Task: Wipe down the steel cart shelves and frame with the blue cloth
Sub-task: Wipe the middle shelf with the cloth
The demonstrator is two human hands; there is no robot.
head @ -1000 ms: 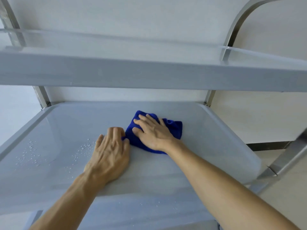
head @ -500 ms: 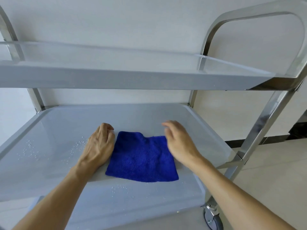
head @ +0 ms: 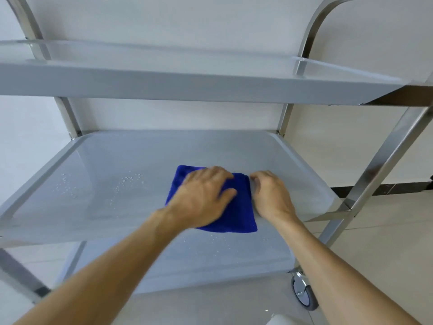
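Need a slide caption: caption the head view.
Left hand presses blue cloth on wet middle shelf; right hand beside it.

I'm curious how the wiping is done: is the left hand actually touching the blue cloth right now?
Touching. The head view shows the left hand lying flat on top of the blue cloth, covering much of it, on the middle shelf.

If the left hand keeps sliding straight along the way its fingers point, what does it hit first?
The left hand lies flat on the blue cloth, fingers pointing up-right toward the shelf's far right. First in line is probably the right hand's fingertips at the cloth's edge, then the middle shelf's raised rim; depth is uncertain.
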